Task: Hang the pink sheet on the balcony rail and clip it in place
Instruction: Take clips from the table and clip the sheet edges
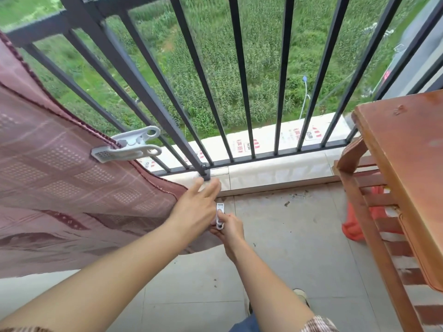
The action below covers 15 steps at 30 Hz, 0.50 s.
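The pink patterned sheet (55, 178) hangs over the dark metal balcony rail (134, 75) on the left, its lower edge reaching the middle of the view. A large white clip (127, 144) grips the sheet's edge near the rail bars. My left hand (194, 207) rests on the sheet's lower corner, fingers spread toward the rail's base post. Just below it, my right hand (229, 230) is closed around a second white clip (220, 215), which stands upright beside the sheet's corner.
A brown wooden table (405, 168) with slatted frame stands at the right, an orange-red bag (359, 226) under it. Grey floor tiles (299, 236) lie below. A white ledge (275, 140) runs under the bars, with a green field far beneath.
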Available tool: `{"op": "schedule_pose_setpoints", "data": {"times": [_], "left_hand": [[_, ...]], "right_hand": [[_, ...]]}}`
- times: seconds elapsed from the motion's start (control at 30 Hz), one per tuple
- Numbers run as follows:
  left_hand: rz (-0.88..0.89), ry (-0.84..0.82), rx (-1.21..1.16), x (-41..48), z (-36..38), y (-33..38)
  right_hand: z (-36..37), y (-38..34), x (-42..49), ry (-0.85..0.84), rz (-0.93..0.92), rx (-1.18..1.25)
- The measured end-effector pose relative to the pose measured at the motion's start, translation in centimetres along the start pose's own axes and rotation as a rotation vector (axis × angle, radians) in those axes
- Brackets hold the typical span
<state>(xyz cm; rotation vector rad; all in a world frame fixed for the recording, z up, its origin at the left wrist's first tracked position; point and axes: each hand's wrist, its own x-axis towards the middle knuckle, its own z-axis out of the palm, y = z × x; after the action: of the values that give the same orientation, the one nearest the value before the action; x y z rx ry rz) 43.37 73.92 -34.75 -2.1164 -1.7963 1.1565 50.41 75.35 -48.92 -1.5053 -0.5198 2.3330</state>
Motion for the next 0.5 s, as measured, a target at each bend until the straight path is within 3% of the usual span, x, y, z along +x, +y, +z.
{"op": "schedule_pose_setpoints", "data": {"times": [0.13, 0.5], "left_hand": [[0.014, -0.226, 0.118, 2.3, 0.0, 1.5], [0.043, -0.263, -0.202, 2.6, 0.9, 0.4]], "right_hand": [[-0.1, 0.1, 0.1, 0.015, 0.069, 0.103], [-0.4, 0.2, 0.6, -0.045, 0.053, 0.141]]}}
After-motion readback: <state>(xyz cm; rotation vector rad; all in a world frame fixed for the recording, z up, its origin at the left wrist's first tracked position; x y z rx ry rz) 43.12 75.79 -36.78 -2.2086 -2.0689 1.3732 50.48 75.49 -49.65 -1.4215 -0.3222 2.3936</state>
